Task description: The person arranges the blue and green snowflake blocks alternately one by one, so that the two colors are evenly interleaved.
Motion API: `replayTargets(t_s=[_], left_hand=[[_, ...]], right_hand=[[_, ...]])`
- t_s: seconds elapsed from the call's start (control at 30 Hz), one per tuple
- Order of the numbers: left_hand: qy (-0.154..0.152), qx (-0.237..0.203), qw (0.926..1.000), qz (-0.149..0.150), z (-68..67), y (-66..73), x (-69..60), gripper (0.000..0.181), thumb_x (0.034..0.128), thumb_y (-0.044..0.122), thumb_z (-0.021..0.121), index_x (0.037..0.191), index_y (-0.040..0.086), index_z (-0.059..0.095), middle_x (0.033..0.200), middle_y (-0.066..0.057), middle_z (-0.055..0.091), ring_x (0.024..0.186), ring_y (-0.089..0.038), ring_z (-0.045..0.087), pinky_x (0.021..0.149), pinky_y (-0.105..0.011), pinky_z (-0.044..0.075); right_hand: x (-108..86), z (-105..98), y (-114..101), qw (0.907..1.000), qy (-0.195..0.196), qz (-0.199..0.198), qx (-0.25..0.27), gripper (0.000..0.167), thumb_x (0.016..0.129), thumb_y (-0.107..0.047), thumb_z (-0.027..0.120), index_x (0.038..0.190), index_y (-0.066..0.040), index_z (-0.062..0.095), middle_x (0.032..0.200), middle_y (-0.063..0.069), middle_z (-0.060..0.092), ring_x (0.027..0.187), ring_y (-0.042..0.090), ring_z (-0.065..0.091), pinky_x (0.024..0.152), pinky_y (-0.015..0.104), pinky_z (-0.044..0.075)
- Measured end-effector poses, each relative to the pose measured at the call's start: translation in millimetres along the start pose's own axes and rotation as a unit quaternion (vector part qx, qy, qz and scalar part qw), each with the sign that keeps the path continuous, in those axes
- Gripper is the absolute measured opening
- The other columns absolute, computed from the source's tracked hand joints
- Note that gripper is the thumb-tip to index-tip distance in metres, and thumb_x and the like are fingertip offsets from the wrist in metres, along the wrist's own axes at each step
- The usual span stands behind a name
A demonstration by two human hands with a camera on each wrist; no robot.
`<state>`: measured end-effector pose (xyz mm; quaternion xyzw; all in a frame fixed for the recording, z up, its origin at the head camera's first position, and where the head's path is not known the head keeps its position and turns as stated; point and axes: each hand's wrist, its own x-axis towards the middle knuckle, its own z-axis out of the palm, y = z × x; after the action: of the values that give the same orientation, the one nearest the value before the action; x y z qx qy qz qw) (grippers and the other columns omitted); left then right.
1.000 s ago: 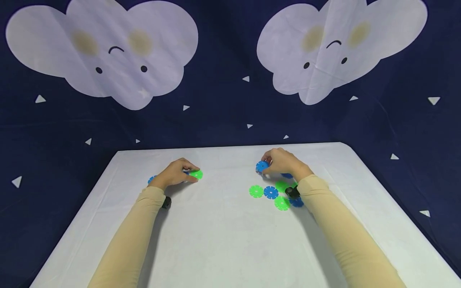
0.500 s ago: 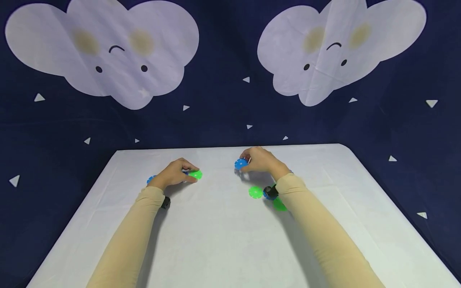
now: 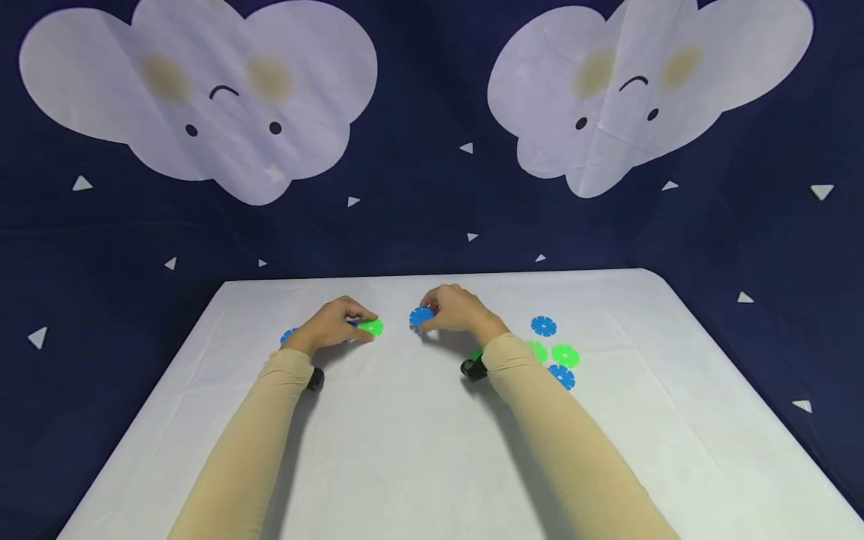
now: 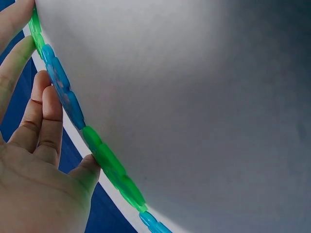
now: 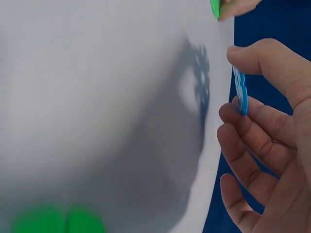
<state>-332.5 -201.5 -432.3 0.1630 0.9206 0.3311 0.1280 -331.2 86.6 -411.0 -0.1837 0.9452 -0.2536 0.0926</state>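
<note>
On the white table, my left hand point(image 3: 331, 324) pinches a green notched plastic disc point(image 3: 372, 328) between thumb and forefinger. In the left wrist view that green disc point(image 4: 37, 35) heads a row, with a blue disc point(image 4: 65, 92), another green disc point(image 4: 114, 167) and part of a further blue one point(image 4: 154, 224) behind it. To the right, my right hand point(image 3: 454, 309) holds a single blue notched disc point(image 3: 421, 318) between thumb and fingertips. The right wrist view shows this blue disc point(image 5: 240, 90) edge-on, above its shadow. A gap separates it from the left hand's green disc.
Loose discs lie right of the right hand: a blue one point(image 3: 543, 326), a green one point(image 3: 565, 355), another blue one point(image 3: 562, 376) and a partly covered green one point(image 3: 538, 350). The right forearm hides others. A dark blue cloth with clouds point(image 3: 202, 90) hangs behind the table.
My right hand has carried the blue disc leftward from the loose discs, close to the left hand. The left hand has kept its place on the green disc.
</note>
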Motion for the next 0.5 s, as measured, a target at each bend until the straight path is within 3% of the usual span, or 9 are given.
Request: replayTargets(t_s=[0.2,0.5], left_hand=[[0.004,0.002,1.0000,0.000,0.7,-1.9,2.4,0.047,0.0879,0.023,0.091,0.131,0.010,0.078,0.137,-0.017,0.063,0.127,-0.035,0.057,0.116,-0.056,0.047],[0.000,-0.003,1.0000,-0.001,0.8,-2.8,1.4,0.048,0.0878,0.023,0.091,0.132,0.010,0.077,0.137,-0.016,0.063,0.128,-0.035,0.058,0.117,-0.055,0.047]], right_hand=[[5.1,15,-14,0.9996,0.024,0.016,0.006,0.052,0.085,-0.041,0.090,0.125,-0.010,0.078,0.109,0.004,0.080,0.097,0.019,0.071,0.089,0.040,0.060],[11.1,34,-29,0.9984,0.034,0.045,-0.002,0.049,0.087,-0.038,0.089,0.125,-0.009,0.078,0.110,0.003,0.078,0.093,0.016,0.067,0.089,0.037,0.060]])
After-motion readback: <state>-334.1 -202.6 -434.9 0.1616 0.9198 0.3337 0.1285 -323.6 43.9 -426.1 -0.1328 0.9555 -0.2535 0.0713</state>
